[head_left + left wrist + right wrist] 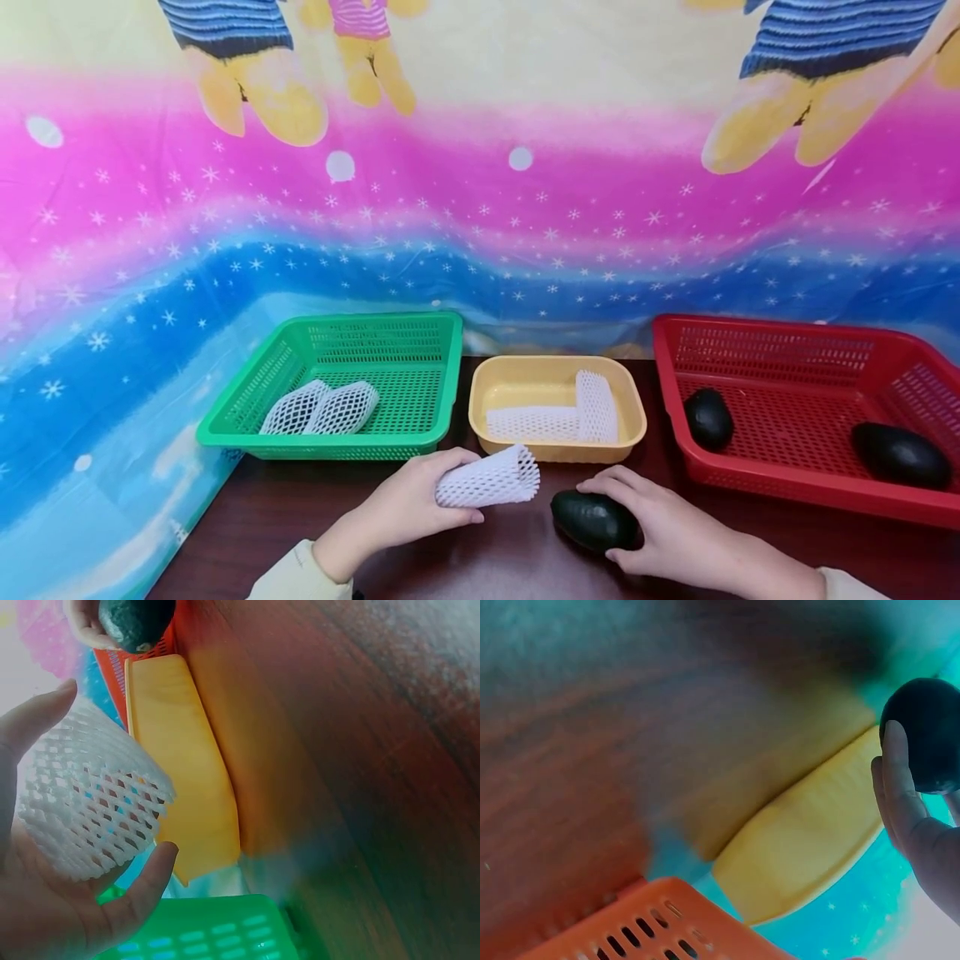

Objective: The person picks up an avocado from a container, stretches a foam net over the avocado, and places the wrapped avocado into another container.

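Observation:
My left hand (408, 504) grips a white foam net sleeve (487, 479) between thumb and fingers. Its mesh end opens toward the right, and the left wrist view shows the tube held wide. A dark green avocado (592, 521) is in my right hand (660, 525), fingers curled over its top and the thumb at its near side. The avocado's left tip points toward the sleeve, with a small gap between them. Both hands are above the near part of the table, in front of the yellow tray (555, 452).
Two foam net sleeves (596, 408) lie in the yellow tray. At left, a green basket (330, 450) holds two rounded, net-covered items (341, 408). The red basket (795, 492) at right contains two bare avocados (900, 454). A printed cloth (480, 208) hangs behind the dark wooden table (247, 517).

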`<state>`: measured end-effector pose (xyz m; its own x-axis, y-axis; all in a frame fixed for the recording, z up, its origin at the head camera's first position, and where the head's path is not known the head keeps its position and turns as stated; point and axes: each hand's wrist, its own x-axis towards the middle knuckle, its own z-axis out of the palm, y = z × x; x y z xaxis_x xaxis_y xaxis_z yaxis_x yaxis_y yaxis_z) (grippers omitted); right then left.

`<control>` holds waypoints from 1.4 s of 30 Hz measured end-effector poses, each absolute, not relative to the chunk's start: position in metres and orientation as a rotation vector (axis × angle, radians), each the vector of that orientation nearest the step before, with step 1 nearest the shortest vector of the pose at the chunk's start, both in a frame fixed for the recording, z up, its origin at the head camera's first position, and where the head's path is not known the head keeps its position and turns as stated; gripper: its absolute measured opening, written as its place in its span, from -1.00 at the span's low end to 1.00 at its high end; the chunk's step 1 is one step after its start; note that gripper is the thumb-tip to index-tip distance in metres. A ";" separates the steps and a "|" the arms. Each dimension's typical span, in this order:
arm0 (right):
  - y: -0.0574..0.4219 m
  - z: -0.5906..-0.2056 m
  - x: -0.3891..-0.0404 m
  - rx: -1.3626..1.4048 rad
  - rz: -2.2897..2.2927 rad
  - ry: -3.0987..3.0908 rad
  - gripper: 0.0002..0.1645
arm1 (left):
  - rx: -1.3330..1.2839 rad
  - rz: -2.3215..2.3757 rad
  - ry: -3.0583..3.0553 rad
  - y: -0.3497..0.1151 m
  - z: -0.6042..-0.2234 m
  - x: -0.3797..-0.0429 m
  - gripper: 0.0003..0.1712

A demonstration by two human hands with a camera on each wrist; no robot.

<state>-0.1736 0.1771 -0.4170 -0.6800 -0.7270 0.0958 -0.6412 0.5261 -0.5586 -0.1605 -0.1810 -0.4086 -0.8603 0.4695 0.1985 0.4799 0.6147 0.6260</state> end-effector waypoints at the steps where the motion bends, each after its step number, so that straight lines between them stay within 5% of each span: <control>1: 0.177 -0.416 -0.173 -1.201 -0.866 2.624 -0.22 | -0.828 -1.094 -2.809 -0.181 -0.408 -0.161 -0.45; 18: 0.176 -0.387 -0.167 -1.432 -0.855 2.822 -0.10 | -0.825 -1.093 -2.825 -0.179 -0.404 -0.164 -0.45; 42: 0.175 -0.367 -0.163 -1.414 -0.878 2.826 -0.09 | -0.843 -0.993 -2.830 -0.176 -0.410 -0.165 -0.44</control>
<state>-0.1629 0.1751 -0.3673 -0.6204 -0.7026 0.3485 -0.7764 0.4874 -0.3996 -0.1654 -0.1756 -0.4099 -0.8533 0.4831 0.1960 0.4997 0.6504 0.5722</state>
